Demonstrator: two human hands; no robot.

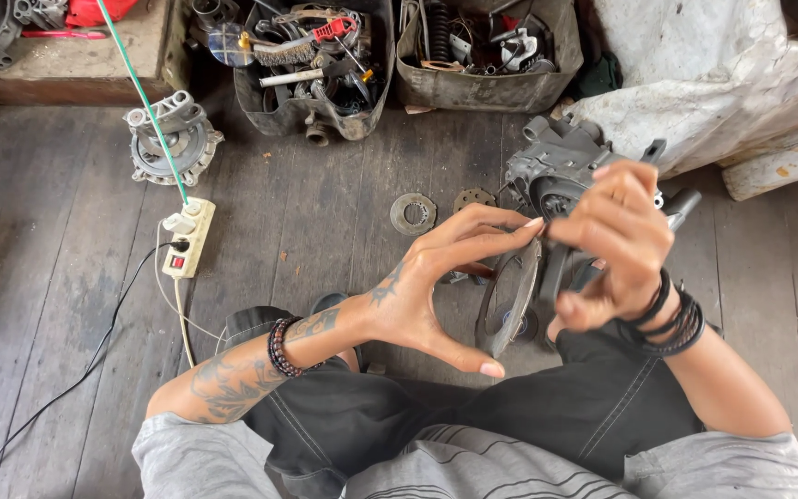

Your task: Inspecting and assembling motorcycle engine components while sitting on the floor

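Head view: I am looking down on my own two hands above my lap, over a worn plank floor (325, 212). My left hand (417, 300) is spread wide, thumb and fingertips pinching the rim of a round grey metal disc (508, 298) held edge-on between my knees. My right hand (616, 240) is curled at the disc's top edge, fingertips pressed together as if gripping something small; I cannot tell what, if anything, is between them. Just behind it stands a grey engine casing (556, 162) on the floor.

As for progress, I judge the work to be midway: the casing is open and stripped, while a flat ring plate (413, 213) and a toothed plate (474, 198) lie loose on the boards, not yet fitted anywhere.

Along the far wall, one grimy bin (311, 115) holds a jumble of tools, with a red-handled one on top. A second bin (487, 88) holds springs and small metal parts. Another round housing (174, 139) sits near a white power strip (188, 237).
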